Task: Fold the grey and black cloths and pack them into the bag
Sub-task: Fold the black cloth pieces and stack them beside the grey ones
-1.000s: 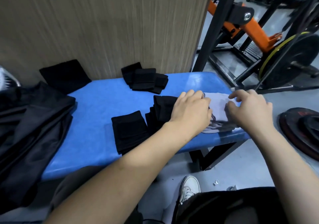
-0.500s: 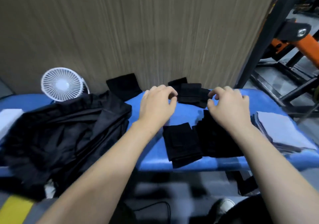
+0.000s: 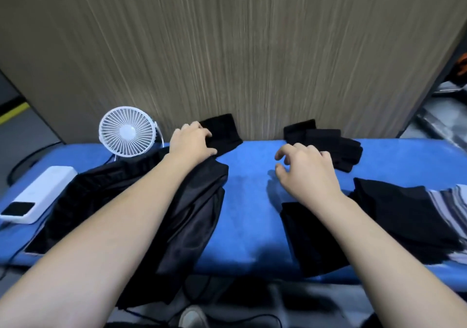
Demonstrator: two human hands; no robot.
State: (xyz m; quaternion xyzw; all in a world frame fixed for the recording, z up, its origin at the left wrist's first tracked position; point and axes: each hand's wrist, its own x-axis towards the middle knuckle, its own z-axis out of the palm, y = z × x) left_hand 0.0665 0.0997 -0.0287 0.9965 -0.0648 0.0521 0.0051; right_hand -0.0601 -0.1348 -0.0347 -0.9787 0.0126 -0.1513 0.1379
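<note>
Since half a second ago, the left hand has moved out to the far black cloth leaning against the wood-grain wall panel, and the right hand has drawn back from the far pile.

The blue tabletop runs across the view below that panel. A large black bag lies crumpled on its left part, under the left forearm. On the right lies a stack of black cloths, with grey cloths fanned out at its right edge. A folded black cloth sits at the near edge, partly under the right wrist. A small pile of folded black cloths rests at the back, just beyond the right hand.

The left hand's fingers are curled over the edge of the far black cloth, touching it; whether they pinch it cannot be told. The right hand hovers above the bare blue surface, its fingers loosely bent and holding nothing.

A white desk fan stands at the back left, and a white power bank lies near the left edge.
</note>
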